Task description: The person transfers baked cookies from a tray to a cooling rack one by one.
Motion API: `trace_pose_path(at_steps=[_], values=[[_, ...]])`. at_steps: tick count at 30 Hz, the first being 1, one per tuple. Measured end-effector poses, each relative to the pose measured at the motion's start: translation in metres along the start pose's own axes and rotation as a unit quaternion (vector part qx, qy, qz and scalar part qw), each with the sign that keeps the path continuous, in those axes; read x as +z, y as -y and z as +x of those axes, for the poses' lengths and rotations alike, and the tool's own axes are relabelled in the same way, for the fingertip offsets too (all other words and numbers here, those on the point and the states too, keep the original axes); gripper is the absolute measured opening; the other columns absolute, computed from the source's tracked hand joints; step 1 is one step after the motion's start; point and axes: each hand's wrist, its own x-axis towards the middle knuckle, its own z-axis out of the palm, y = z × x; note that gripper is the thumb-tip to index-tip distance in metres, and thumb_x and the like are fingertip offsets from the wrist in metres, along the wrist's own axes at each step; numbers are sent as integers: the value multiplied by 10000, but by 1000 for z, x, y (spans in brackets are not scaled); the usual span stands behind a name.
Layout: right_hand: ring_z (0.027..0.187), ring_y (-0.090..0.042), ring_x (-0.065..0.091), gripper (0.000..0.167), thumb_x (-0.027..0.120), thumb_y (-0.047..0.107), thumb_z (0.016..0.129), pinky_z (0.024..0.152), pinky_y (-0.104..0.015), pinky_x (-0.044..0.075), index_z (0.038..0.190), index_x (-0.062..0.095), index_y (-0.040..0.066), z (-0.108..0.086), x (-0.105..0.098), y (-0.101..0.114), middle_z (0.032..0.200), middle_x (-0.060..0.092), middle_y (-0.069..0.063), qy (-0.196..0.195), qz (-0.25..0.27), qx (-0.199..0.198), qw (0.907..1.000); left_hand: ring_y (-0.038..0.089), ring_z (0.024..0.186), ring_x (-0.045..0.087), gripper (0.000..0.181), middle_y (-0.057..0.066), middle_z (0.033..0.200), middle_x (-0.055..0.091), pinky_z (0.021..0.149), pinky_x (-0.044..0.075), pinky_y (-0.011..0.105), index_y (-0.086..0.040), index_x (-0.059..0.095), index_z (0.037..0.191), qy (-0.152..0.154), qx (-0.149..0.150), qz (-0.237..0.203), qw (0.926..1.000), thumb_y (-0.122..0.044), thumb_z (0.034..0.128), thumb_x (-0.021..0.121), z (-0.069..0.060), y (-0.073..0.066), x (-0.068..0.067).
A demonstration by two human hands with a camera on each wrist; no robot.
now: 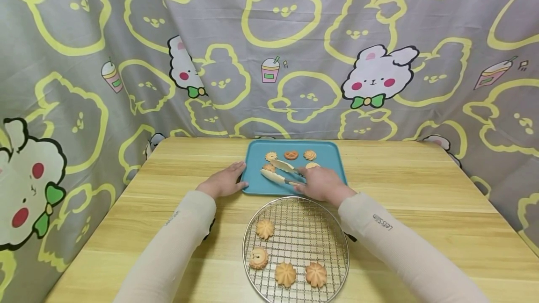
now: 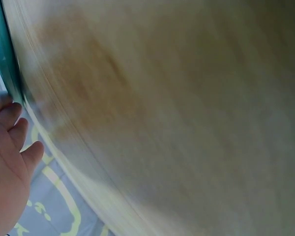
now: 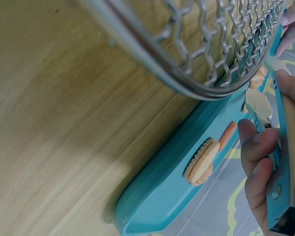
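Note:
My right hand point(image 1: 322, 183) grips a pair of tongs point(image 1: 290, 182) with cream-coloured scalloped tips, held over the blue tray point(image 1: 252, 179). The tongs' tips are spread, pointing left at a cookie point(image 1: 269, 168) on the tray; I cannot tell whether they touch it. In the right wrist view, fingers curl round the tongs' blue-edged handle point(image 3: 285, 162). My left hand point(image 1: 224, 180) rests at the tray's left edge with its fingers extended. It also shows beside the teal rim in the left wrist view. Several other cookies, including a brown pretzel-shaped one point(image 1: 290, 155), lie on the tray.
In front of the tray, a round wire rack point(image 1: 301, 242) carries several cookies, among them a flower-shaped one point(image 1: 285, 274). Both stand on a wooden table point(image 1: 404, 181). A grey patterned curtain point(image 1: 227, 22) hangs behind and at the sides.

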Motion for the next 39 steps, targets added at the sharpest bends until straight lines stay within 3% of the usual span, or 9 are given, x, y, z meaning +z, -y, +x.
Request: trace_pose_path(at_steps=[19,25,29,32,39], values=[[1035,-309,610,652,567,468,937,736,-459,529,1441,435,77,-5,1,-5,1163,645,-129,-109,-149,-173,9997,281,1437,95,721,115,1580,116,1143,168,428,-40,140,1528,-1,7,-13,10000,-414,1002,462,0,1,0],[827,-218,617,649,575,475,930,583,-356,459,1445,437,105,-9,-1,-10,946,661,-37,-259,-107,-223,9994,282,1436,97,723,116,1580,116,1142,171,432,-39,140,1528,13,8,-14,10000,-413,1001,465,-1,0,-1],[603,-165,491,652,577,468,931,499,-321,376,1449,430,100,-14,-2,-14,692,540,-3,-319,-16,-284,9991,276,1437,94,727,108,1582,109,1140,179,433,-45,134,1530,29,-17,-12,10000,-418,1000,463,-1,0,-1],[544,-155,418,652,584,458,930,482,-311,338,1445,434,89,-20,-2,-17,611,460,-2,-374,45,-342,9987,274,1437,92,729,99,1584,104,1139,182,435,-53,130,1532,29,-51,-22,10000,-421,999,464,0,0,-1],[558,-129,409,641,604,452,919,489,-294,340,1422,466,80,-34,-2,-24,642,451,44,-583,4,-482,9971,284,1434,109,730,117,1579,122,1139,184,431,-40,140,1528,-31,7,27,10000,-424,998,465,1,2,0]])
